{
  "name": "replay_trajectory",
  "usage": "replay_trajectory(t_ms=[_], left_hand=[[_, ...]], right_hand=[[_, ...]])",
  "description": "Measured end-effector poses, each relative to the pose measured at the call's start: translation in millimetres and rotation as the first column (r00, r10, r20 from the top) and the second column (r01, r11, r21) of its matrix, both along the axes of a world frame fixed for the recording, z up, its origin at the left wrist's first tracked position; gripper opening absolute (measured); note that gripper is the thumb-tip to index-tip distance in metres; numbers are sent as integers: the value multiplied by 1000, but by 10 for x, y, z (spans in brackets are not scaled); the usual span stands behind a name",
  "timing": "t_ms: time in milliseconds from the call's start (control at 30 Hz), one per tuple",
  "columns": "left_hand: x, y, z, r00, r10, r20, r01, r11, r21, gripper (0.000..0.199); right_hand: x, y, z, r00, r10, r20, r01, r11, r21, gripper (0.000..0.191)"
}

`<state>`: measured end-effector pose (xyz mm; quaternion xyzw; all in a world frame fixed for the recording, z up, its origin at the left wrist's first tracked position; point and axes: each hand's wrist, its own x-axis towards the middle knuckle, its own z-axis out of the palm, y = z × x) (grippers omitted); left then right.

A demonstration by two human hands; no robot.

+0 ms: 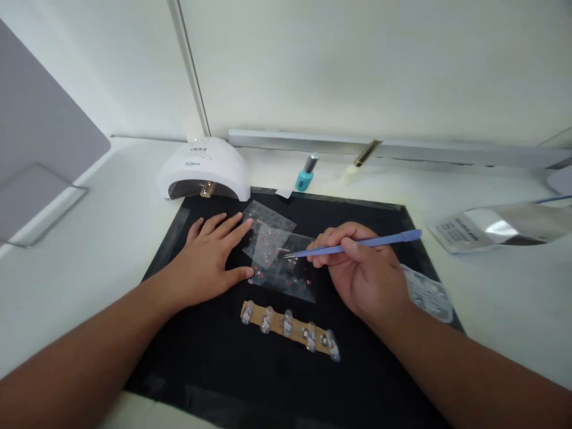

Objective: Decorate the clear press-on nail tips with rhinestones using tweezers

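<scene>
My left hand [210, 256] lies flat with fingers spread, its thumb and index fingertip on the left edges of clear sticker sheets. Two transparent sheets overlap on the black mat: the front sticker sheet [286, 277] bears small red and white designs, and the rear sticker sheet [270, 215] lies partly beneath it. Between the fingers of my right hand [361, 268] is a pair of purple tweezers [370, 242], its metal tips over the front sheet near small white designs. Closer to me, a wooden strip [277, 322] carries several decorated false nails [288, 322].
A white nail lamp [203, 167] stands at the back left, a small wooden piece in its opening. Behind the black mat [214, 357] are a turquoise polish bottle [304, 174] and a pale bottle with a gold cap [366, 154]. A silvery pouch [500, 226] lies at right.
</scene>
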<state>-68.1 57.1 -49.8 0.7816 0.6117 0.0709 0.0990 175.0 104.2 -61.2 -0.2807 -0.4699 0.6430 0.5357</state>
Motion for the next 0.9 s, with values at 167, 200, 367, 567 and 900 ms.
replay_trajectory(t_ms=[167, 200, 367, 567, 900], left_hand=[[13, 8, -8, 998, 12, -55, -8, 997, 71, 68], [16, 10, -8, 998, 10, -63, -5, 997, 83, 65], [21, 30, -37, 995, -22, -98, 34, 992, 121, 52], [-6, 22, -57, 988, -86, -127, 102, 987, 124, 57], [1, 41, -97, 979, -109, -170, 141, 972, 188, 59]], right_hand=[[-25, -38, 1, 1000, -8, 2, 8, 1000, -27, 11], [-32, -48, 1, 1000, -10, -1, 10, 999, -37, 12], [-75, -107, 17, 1000, -5, -12, 4, 996, -93, 12], [-120, -130, 65, 999, 22, -25, -25, 991, -129, 12], [-175, -72, 100, 996, 39, -81, -50, 988, -145, 13]])
